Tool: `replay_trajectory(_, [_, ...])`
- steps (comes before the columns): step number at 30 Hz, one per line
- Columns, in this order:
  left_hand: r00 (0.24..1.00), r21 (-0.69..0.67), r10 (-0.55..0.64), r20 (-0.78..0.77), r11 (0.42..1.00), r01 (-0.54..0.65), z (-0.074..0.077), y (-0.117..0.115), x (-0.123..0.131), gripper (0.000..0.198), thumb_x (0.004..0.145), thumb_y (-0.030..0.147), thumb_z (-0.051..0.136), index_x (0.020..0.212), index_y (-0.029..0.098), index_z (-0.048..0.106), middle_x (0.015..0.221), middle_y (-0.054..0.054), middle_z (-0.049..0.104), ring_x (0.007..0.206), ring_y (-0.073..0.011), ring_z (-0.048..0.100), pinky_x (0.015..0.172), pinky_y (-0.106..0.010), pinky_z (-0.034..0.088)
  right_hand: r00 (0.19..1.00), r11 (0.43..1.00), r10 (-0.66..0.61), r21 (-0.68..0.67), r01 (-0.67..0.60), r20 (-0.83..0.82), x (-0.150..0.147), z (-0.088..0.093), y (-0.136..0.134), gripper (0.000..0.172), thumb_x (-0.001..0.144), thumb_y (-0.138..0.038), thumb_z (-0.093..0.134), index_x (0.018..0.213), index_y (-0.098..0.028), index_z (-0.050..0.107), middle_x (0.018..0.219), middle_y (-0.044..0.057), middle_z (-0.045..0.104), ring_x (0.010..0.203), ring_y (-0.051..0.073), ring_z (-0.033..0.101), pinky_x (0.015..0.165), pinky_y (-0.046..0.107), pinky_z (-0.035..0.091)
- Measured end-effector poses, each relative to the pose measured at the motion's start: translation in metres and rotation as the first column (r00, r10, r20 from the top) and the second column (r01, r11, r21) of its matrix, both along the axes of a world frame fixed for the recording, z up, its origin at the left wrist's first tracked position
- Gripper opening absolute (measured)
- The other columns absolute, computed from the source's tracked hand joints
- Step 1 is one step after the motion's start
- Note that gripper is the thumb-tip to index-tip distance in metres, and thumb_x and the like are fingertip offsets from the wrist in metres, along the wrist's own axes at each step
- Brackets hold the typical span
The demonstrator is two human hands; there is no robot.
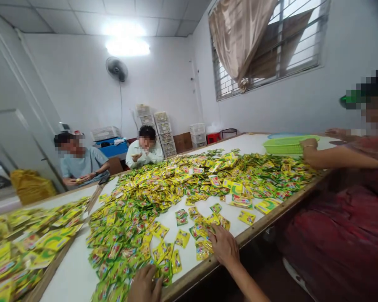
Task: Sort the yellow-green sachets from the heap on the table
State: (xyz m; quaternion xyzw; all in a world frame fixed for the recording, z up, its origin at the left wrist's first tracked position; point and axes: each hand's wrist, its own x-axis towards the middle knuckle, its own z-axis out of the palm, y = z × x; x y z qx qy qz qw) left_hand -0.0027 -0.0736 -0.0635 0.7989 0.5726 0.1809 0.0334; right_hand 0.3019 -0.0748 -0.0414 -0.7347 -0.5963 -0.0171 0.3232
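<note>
A wide heap of small yellow-green sachets covers a white table with a wooden rim. My right hand lies flat near the front edge, fingers stretched onto a few loose sachets. My left hand rests at the table's front rim, fingers curled down onto the sachets there; what it grips, if anything, is hidden.
A person in red sits close on my right, a hand by a green basket. Two more people sit at the far side. A second table of sachets stands at left. Crates are stacked by the back wall.
</note>
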Motion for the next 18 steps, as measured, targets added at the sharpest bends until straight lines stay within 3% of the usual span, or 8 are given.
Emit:
replay_trajectory(5, [0.999,0.001,0.026,-0.025,1.000,-0.026,0.013,-0.011,0.010,0.041,0.084,0.046,0.041,0.105,0.023,0.068,0.115,-0.009,0.064,0.113,-0.0271,0.054,0.100,-0.037,0.042,1.000,1.000,0.003,-0.010,-0.003,0.021,0.003,-0.003,0.001,0.035,0.090,-0.028,0.039,0.113,-0.014,0.061,0.112,0.011,0.065,0.101,0.022,0.059,0.091,0.033,0.041])
replay_trajectory(13, [0.995,0.063,0.086,-0.059,0.995,-0.082,0.013,-0.013,0.010,0.041,0.081,0.043,0.045,0.105,0.019,0.068,0.114,-0.012,0.064,0.114,-0.0317,0.050,0.101,-0.045,0.038,1.000,1.000,0.017,-0.020,-0.016,0.026,0.003,0.000,0.000,0.033,0.090,-0.029,0.041,0.111,-0.014,0.062,0.108,0.011,0.067,0.098,0.022,0.061,0.087,0.032,0.043])
replay_trajectory(18, [0.983,-0.055,0.082,-0.165,0.994,-0.092,0.026,-0.015,0.017,0.047,0.083,0.044,0.040,0.114,0.018,0.064,0.122,-0.010,0.061,0.120,-0.0293,0.047,0.105,-0.041,0.033,1.000,0.996,-0.006,-0.093,0.004,-0.022,0.004,0.005,-0.001,0.036,0.088,-0.034,0.044,0.113,-0.015,0.062,0.108,0.010,0.067,0.099,0.023,0.061,0.085,0.032,0.044])
